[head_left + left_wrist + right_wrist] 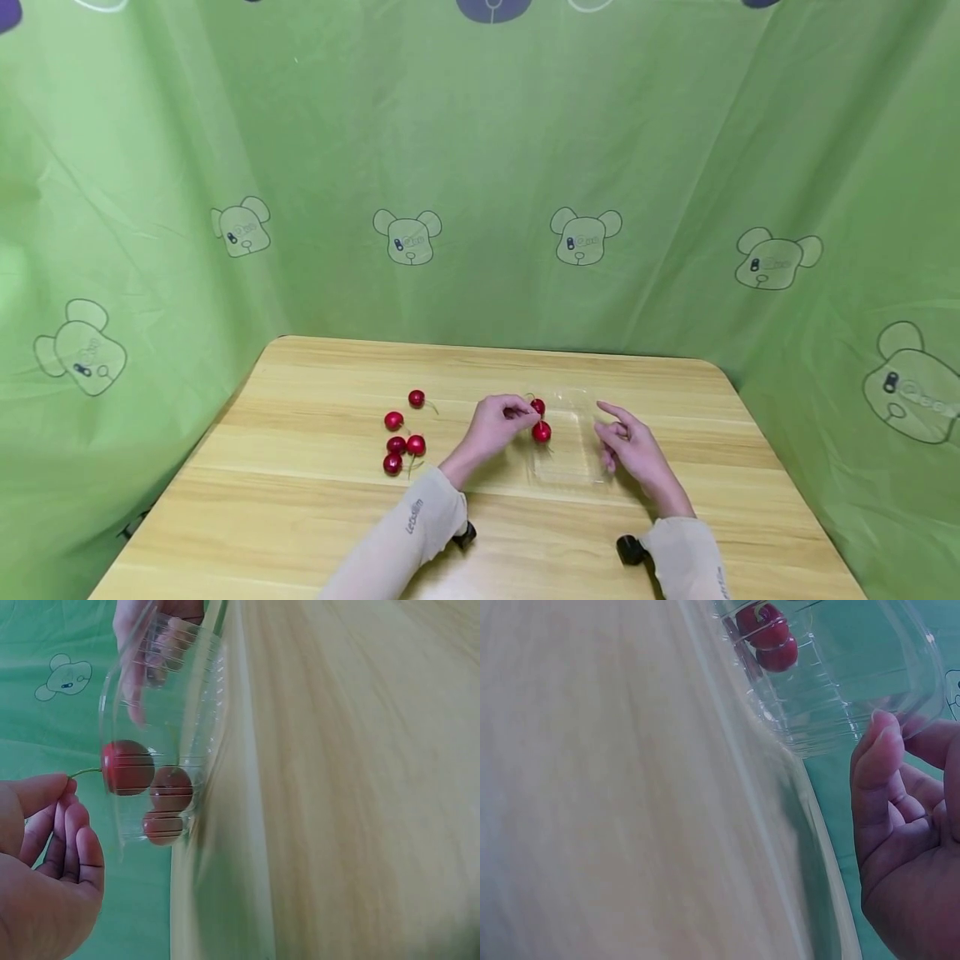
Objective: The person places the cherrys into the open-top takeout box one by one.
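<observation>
My left hand (504, 423) pinches a red cherry (126, 767) by its thin green stem, between thumb and index finger. This cherry hangs at the left part of a clear plastic container (573, 457), overlapping its rim in the left wrist view. Through the clear wall, two more cherries show lower down, one of them this cherry (171, 788). My right hand (633, 446) is at the container's right side, its index finger stretched out and the other fingers loosely bent. In the right wrist view its fingertips (886, 721) are right at the container's rim.
Left of my left hand, several loose cherries with stems lie on the wooden table (300, 517), among them a separate cherry (416, 398) farther back. A green curtain (480, 283) with bear-head prints surrounds the table at the back and sides.
</observation>
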A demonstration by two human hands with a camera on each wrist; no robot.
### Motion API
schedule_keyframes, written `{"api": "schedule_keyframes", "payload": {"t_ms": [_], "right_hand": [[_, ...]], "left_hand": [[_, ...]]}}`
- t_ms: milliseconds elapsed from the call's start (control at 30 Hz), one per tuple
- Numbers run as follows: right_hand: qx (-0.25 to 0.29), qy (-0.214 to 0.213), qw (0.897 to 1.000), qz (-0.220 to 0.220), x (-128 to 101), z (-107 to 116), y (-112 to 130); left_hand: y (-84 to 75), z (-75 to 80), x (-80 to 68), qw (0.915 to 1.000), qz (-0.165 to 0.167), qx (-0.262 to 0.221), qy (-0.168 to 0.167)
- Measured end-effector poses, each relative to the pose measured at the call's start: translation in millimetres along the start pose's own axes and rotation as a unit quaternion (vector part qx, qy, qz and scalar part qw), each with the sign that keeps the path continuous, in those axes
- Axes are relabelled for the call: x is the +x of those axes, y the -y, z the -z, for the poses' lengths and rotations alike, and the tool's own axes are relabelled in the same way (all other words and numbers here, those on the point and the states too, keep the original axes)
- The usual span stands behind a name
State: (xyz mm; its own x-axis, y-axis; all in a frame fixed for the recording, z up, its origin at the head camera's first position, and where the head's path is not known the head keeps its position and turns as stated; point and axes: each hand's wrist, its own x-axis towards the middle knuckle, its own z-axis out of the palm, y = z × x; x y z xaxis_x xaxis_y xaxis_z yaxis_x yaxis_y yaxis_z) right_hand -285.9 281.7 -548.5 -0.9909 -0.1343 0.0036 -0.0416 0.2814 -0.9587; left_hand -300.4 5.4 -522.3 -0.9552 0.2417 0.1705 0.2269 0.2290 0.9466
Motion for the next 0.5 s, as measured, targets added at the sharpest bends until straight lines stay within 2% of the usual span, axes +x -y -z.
{"api": "schedule_keyframes", "payload": {"t_ms": [500], "right_hand": [[0.000,-0.001,1.000,-0.007,-0.2,-0.6,1.3]], "left_hand": [[7.7,-3.2,-0.7,0.9983,0.005,0.058,0.012]]}}
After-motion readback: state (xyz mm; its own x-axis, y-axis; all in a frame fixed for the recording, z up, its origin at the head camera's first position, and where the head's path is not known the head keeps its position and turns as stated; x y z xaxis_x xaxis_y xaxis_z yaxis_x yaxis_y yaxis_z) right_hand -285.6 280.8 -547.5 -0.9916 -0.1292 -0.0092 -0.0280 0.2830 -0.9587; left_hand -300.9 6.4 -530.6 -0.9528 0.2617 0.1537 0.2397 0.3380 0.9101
